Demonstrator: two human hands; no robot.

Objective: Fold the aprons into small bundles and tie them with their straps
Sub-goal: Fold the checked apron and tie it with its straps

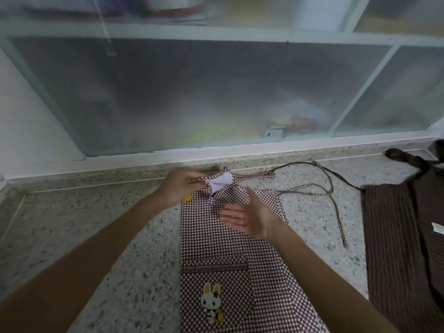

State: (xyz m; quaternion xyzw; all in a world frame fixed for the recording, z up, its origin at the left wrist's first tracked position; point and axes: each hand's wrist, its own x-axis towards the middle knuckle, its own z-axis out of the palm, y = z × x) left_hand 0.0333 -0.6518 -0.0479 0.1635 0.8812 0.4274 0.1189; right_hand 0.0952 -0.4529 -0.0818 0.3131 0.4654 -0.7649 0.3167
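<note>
Bare speckled counter (96,227) is lying open to the left of the checked apron (216,236), giving a hand free passage there. To the apron's right, thin straps (336,207) are trailing across the narrow strip before a brown striped apron (396,236). Just behind the checked apron, a white window frame (216,150) is blocking any reach.

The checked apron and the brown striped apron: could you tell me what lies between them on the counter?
Head view: the checked apron's thin straps trail across bare speckled counter toward the striped apron.
</note>
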